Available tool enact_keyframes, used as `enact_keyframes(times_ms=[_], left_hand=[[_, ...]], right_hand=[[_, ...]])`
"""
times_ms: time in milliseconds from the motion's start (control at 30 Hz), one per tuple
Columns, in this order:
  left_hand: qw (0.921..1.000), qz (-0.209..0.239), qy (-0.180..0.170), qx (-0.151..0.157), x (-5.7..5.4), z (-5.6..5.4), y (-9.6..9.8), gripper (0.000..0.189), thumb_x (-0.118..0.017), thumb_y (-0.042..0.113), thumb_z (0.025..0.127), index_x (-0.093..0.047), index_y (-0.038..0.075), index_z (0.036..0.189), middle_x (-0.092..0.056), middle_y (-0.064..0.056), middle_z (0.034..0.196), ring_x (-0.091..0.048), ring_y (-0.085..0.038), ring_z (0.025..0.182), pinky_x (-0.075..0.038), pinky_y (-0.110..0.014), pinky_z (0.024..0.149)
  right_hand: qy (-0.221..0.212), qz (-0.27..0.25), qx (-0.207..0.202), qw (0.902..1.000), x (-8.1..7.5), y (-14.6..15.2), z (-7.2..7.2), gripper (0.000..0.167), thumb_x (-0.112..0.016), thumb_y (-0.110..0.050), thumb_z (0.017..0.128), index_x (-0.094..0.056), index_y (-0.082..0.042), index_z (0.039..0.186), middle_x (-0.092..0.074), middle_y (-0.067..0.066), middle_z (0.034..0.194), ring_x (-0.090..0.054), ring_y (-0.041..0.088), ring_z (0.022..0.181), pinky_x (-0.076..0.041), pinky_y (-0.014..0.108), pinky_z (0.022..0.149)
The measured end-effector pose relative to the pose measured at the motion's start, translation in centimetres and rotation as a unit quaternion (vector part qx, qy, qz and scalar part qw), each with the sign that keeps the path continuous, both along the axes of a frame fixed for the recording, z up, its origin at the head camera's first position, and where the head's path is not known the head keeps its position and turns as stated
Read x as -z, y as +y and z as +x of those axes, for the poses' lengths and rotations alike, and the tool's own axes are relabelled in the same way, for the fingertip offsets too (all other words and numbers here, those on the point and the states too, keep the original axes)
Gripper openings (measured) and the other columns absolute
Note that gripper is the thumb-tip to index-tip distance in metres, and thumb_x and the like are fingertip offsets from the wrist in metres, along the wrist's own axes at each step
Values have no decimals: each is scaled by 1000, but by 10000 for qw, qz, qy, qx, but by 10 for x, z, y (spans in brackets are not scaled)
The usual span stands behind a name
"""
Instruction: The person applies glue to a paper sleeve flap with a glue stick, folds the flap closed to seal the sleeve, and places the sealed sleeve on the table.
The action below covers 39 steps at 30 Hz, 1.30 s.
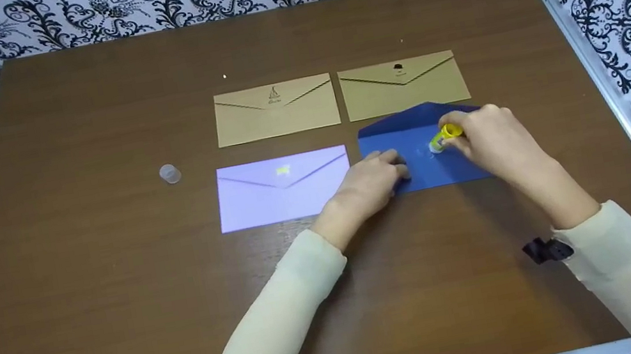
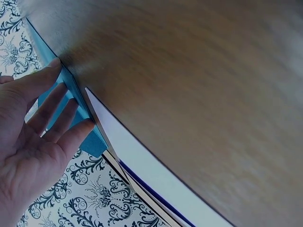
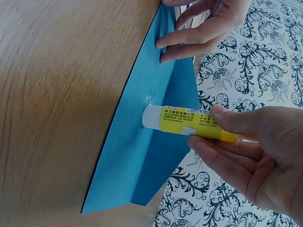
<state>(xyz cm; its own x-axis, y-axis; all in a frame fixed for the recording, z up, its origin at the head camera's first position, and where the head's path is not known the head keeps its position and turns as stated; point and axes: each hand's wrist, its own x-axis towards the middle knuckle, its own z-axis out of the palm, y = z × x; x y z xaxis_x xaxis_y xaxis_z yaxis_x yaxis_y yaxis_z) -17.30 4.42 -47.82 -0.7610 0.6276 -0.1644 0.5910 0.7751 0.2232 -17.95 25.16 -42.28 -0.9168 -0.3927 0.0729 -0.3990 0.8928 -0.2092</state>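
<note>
A blue envelope lies on the brown table with its pointed flap unfolded toward the far side. My right hand pinches a yellow glue stick between thumb and fingers, its white end down at the envelope's middle. A smear of glue shows on the blue paper beside that end. My left hand rests on the envelope's left part, fingertips on the paper. Just left of it lies a lilac envelope with a small yellow mark on its closed flap.
Two tan envelopes, one on the left and one on the right, lie in a row behind. A translucent glue stick cap stands left of the lilac envelope. Metal rails edge the table, and patterned cloth surrounds it.
</note>
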Motion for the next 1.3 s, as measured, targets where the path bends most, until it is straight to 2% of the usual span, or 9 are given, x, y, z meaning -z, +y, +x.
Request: enact_keyframes(times_ms=[433,700,1100,1300], left_hand=[[10000,-17,47,-49,0,0,-2,34,-64,11,96,-70,27,126,-58,4,137,-57,-19,122,-52,-30,101],[10000,-43,73,-52,0,0,-1,33,-64,12,96,-70,27,126,-58,3,137,-58,-19,121,-53,-30,100],[9999,-78,49,-41,-2,1,1,34,-59,10,98,-69,27,127,-58,2,137,-58,-19,119,-53,-30,99],[10000,-65,-4,-44,-1,1,1,36,-65,11,95,-69,28,126,-57,4,138,-57,-18,123,-53,-30,100]], right_hand=[[70,-133,-129,9998,0,-3,2,27,-77,-14,87,-72,0,109,-74,21,94,-66,37,71,-57,51,66],[12,-104,-294,9995,2,-17,1,27,-74,-15,90,-71,1,111,-74,22,94,-63,30,66,-54,43,60],[268,-156,-139,9994,7,-16,-12,24,-74,-16,90,-70,-1,109,-74,21,92,-65,42,74,-56,55,68],[401,-191,-124,9989,7,-9,-17,26,-77,-16,86,-71,1,106,-75,21,92,-67,45,76,-55,58,67]])
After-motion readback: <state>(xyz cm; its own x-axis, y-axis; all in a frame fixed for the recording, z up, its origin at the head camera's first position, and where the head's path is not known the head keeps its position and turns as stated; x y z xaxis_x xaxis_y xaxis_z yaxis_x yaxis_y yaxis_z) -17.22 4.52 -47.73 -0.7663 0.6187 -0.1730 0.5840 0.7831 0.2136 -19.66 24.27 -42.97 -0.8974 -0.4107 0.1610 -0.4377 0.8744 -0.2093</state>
